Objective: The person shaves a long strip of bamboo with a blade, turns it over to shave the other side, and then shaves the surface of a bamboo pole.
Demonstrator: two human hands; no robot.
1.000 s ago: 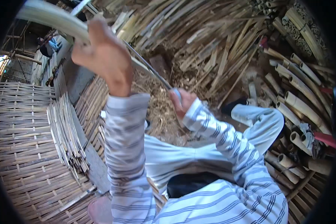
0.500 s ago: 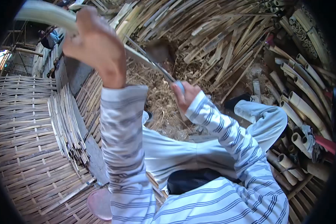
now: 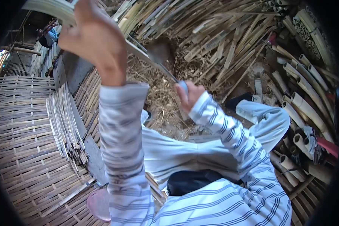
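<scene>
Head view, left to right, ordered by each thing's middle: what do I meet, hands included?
Woven bamboo mat → bundle of thin strips → left hand → knife-like blade → right hand → thick bamboo poles.

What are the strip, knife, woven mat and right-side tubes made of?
Strip: probably split bamboo, smooth-looking; pale, even surface, though blurred.
Knife: blade likely steel, dull; thin and grey with a slight glint. Handle material unclear.
Mat: apparently split bamboo, matte; flat tan slats interlaced.
Tubes: very likely bamboo, low sheen; tan walls, round hollow ends.
</scene>
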